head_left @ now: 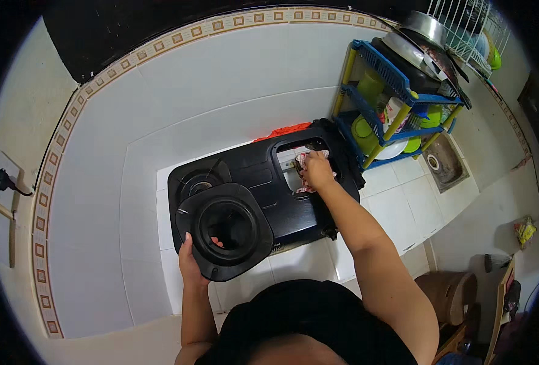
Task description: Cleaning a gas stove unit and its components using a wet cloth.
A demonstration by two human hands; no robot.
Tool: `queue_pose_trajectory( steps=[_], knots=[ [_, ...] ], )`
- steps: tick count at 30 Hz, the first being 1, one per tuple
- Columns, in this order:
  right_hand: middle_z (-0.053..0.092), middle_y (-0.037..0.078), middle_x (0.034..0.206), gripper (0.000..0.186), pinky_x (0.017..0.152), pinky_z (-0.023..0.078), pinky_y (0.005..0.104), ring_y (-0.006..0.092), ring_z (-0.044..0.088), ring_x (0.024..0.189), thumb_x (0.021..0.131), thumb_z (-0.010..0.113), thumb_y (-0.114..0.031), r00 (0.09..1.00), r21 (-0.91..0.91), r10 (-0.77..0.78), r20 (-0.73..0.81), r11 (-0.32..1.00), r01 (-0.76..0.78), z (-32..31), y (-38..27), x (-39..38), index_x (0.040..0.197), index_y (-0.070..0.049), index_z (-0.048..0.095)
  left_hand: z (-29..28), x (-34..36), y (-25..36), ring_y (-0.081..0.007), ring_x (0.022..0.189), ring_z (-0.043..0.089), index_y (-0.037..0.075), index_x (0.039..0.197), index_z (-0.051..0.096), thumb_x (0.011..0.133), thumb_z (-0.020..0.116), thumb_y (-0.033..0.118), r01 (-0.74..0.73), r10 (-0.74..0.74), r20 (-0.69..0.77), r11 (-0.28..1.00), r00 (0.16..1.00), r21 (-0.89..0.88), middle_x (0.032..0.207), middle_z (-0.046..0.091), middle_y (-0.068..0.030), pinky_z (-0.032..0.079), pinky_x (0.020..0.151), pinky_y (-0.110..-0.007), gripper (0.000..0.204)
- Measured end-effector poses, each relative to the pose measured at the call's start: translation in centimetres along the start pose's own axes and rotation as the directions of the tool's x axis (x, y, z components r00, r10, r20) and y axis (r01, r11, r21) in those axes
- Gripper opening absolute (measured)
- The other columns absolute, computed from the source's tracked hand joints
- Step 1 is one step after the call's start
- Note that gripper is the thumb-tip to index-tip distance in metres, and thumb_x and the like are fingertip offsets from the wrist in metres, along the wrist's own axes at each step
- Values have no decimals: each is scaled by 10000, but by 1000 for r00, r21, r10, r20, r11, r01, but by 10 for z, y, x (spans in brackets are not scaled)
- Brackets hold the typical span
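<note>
A black two-burner gas stove (254, 171) lies across the white-tiled counter. My left hand (190, 261) grips the lower left edge of a black stove drip pan (250, 258), a squarish plate with a round hole. The pan is tilted over the stove's front left; fingertips seem to show through its hole. At the stove's right side, my right hand (318, 171) reaches into a square burner opening, bunched around a red-and-white patterned cloth (302, 159). Part of the cloth is hidden under the hand. The left burner (199, 185) has its pot support in place.
Right of the stove stands a blue-and-yellow plastic rack (376, 131) with dishes, and pans on top. Beyond it is a small sink (445, 164). Red fabric (285, 131) lies behind the stove. A black plug (5, 179) sits in the left wall socket.
</note>
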State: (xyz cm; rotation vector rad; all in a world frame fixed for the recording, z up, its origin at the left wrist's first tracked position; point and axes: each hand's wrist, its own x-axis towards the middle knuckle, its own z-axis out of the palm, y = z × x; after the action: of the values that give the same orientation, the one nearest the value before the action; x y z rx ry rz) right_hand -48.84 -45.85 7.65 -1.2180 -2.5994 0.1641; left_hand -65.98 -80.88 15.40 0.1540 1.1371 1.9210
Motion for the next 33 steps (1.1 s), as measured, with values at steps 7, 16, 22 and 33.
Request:
queue_pose_trajectory(
  steps=[7,16,22,33],
  knots=[
    [596,154,881,198,804,454,440,364,554,924,606,761,-42,993,327,59,-106,945,-22,4,10,1,706,-35,591,-7,-6,0,-257,737,668,-19,1050,586,986,442,393,-3,3,1,999,1000,-42,822,660,-154,572,695,-378,441],
    [640,156,732,179,623,503,352,268,642,641,702,589,16,989,614,-38,146,787,-60,-56,7,-29,863,-15,660,-25,-24,22,-240,700,673,-15,979,610,1004,399,397,-100,89,-92,989,992,-112,791,669,-137,580,688,-373,464],
    [579,191,1189,332,949,414,422,358,514,1145,782,648,-101,961,549,-273,-54,795,257,-76,-56,-97,1110,-60,626,-36,-20,35,-245,722,672,-12,989,604,1000,419,391,-185,158,-152,965,976,-185,809,667,-148,579,692,-385,443],
    [443,75,1423,513,1096,188,593,366,274,1382,935,493,-327,926,262,-373,-52,890,373,21,-138,-48,1399,-116,436,-46,-4,27,-247,734,661,13,984,626,992,407,435,-195,150,-189,950,970,-245,822,669,-132,558,731,-393,475]
  ],
)
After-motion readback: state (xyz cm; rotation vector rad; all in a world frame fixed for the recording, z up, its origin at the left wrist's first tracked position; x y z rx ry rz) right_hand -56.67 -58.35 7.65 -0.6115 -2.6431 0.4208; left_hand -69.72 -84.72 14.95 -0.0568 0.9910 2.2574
